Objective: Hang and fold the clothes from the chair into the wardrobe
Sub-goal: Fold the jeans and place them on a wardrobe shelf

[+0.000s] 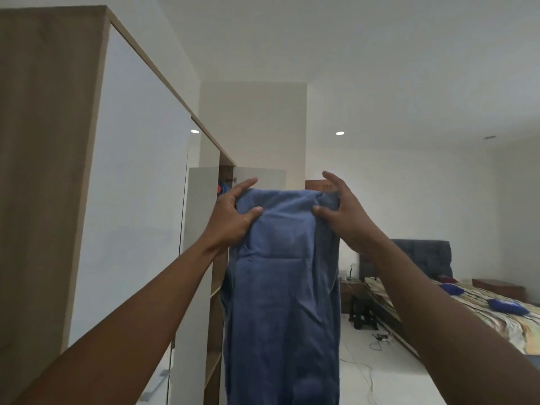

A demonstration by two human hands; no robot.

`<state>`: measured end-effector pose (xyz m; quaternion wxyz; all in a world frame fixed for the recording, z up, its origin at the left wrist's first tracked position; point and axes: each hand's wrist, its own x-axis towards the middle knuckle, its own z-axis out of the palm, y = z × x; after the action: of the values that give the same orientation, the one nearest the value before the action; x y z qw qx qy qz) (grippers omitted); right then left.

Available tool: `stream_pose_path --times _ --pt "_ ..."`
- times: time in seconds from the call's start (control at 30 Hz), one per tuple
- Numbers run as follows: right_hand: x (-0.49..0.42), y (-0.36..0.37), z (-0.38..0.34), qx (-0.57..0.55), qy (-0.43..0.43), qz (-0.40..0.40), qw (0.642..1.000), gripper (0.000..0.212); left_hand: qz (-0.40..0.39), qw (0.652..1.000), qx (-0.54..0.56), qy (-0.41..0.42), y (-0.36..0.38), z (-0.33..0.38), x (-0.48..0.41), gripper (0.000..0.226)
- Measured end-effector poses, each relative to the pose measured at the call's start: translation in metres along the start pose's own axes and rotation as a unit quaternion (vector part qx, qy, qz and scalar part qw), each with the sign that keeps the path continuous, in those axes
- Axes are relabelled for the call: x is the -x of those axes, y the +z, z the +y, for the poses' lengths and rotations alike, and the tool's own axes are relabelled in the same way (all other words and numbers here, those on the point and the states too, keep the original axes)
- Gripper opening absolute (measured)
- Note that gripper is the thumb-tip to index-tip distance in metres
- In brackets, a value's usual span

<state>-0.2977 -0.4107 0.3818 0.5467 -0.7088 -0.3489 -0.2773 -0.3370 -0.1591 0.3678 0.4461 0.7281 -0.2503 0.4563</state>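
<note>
Blue cloth, a soft garment [280, 287], hangs straight down in mid-air in front of the person, held up by its top edge. The left hand [233, 214] grips the left corner, thumb on the front and fingers curled over the edge. The right hand [342, 211] pinches the right corner, thumb pressed on the fabric.

Behind and to the left stands the wardrobe [131, 171], wood-framed with white doors, one door [198, 214] swung open beside the garment. To the right, a bed [496, 314] with a patterned cover, blue pillows [507, 306] and a dark padded headboard [420, 255]. Cables [380, 340] lie on the white floor [380, 381].
</note>
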Motion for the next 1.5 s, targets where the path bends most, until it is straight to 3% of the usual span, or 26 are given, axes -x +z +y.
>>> stream_pose_path --times 0.23,0.37,0.43,0.57,0.7,0.8,0.9,1.03,1.1,1.17,1.27,1.5 --pt "-0.004 -0.012 -0.022 0.171 -0.029 -0.049 0.984 0.07 0.044 0.981 -0.167 0.088 -0.008 0.006 0.002 0.063" --pt "0.004 -0.01 -0.018 0.191 -0.069 -0.025 0.979 0.065 0.085 0.919 -0.371 0.1 -0.015 0.012 -0.001 0.064" --pt "0.009 -0.008 -0.019 0.147 -0.083 0.002 0.986 0.062 0.081 0.93 -0.345 0.097 -0.017 0.012 0.002 0.065" --pt "0.009 -0.008 -0.032 0.087 -0.112 0.047 0.989 0.06 -0.017 0.986 -0.129 0.105 -0.018 0.025 0.007 0.082" --pt "0.004 -0.016 -0.043 0.083 -0.101 0.044 0.99 0.058 0.011 0.985 -0.097 0.145 -0.016 0.042 0.006 0.063" --pt "0.004 -0.023 -0.045 0.167 -0.095 0.071 0.979 0.063 0.02 0.983 -0.117 0.137 -0.014 0.05 -0.001 0.052" --pt "0.01 -0.021 -0.042 0.308 -0.106 0.185 0.927 0.076 0.019 0.984 -0.127 0.12 -0.013 0.06 -0.01 0.056" --pt "0.033 0.001 -0.032 0.141 -0.174 0.2 0.954 0.063 0.02 0.986 -0.134 0.101 -0.014 0.07 -0.026 0.06" --pt "0.046 0.013 -0.029 0.055 -0.13 0.142 0.98 0.043 0.02 0.987 -0.124 0.096 -0.017 0.076 -0.033 0.063" --pt "0.06 0.022 -0.026 -0.002 -0.083 0.054 0.995 0.037 0.021 0.988 -0.11 0.102 -0.02 0.086 -0.037 0.065" --pt "0.08 0.029 -0.024 -0.073 -0.045 -0.02 0.996 0.039 0.026 0.99 -0.093 0.1 -0.023 0.098 -0.042 0.073" --pt "0.099 0.027 -0.006 -0.126 0.007 -0.069 0.99 0.028 0.051 0.993 -0.067 0.081 -0.025 0.102 -0.051 0.078"
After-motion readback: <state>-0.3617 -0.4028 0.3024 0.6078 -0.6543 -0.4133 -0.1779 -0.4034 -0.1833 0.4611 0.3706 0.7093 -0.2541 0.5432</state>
